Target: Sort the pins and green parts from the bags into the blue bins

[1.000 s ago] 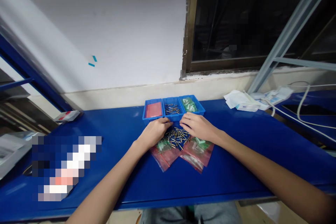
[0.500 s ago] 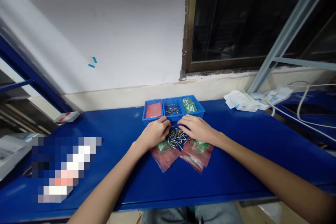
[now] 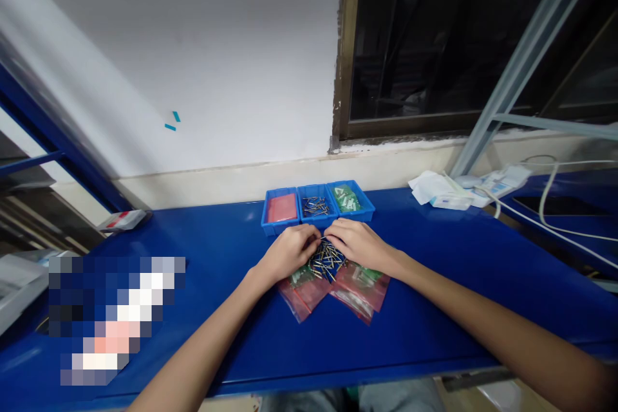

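A loose pile of slim metal pins (image 3: 328, 262), silver with brassy and dark parts, lies on the blue table between my hands. My left hand (image 3: 292, 250) is closed at the pile's upper left, thumb and fingers pinched together. My right hand (image 3: 360, 242) comes in from the other side with bent fingers, and its tips nearly meet the left ones. A thin, pale sliver, seemingly one of the pins, shows between both sets of fingertips. Below the hands are red plastic zip bags (image 3: 303, 299) with green bags partly on top; a second red bag group (image 3: 360, 293) lies to the right.
Behind my hands stands a row of three joined blue bins: one with red bags (image 3: 282, 207), one with metal pins (image 3: 316, 206), one with green bags (image 3: 346, 198). White papers (image 3: 441, 190) and cables lie at the right. A pixelated patch covers something at the left.
Both hands have drawn closer together above the pile, and their fingertips now almost meet around a thin sliver. The view has tilted slightly, so the bins appear a little lower.
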Available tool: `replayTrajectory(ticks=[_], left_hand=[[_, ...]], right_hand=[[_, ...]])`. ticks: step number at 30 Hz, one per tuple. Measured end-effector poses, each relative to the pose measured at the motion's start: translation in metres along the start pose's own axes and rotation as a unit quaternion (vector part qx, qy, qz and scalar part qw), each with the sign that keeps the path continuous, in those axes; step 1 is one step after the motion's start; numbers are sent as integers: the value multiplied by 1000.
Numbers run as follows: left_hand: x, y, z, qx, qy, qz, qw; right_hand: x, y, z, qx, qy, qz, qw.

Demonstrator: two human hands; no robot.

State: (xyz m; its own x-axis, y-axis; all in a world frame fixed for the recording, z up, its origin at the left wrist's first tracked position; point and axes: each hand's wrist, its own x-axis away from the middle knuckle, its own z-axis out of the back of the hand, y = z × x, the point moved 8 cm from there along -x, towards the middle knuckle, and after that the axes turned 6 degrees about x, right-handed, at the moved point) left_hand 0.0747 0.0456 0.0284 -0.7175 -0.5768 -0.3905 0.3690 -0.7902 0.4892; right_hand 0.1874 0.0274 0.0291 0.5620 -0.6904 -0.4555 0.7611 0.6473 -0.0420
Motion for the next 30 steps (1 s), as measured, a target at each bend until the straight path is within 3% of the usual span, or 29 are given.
replayTrajectory(ticks=[7, 14, 21, 30], left_hand=[[-1, 2, 4, 27, 23, -3, 999], [2, 7, 19, 26, 84, -16, 996], [4, 9, 19, 19, 94, -13, 995], [4, 4, 11, -12, 101, -26, 994]], right_hand=[[0, 0, 2, 1, -2, -7, 1000], [-1, 7, 10, 15, 4, -19, 1000], [-2, 11, 12, 1, 7, -40, 999], [-5, 12, 8, -190, 18, -92, 977]])
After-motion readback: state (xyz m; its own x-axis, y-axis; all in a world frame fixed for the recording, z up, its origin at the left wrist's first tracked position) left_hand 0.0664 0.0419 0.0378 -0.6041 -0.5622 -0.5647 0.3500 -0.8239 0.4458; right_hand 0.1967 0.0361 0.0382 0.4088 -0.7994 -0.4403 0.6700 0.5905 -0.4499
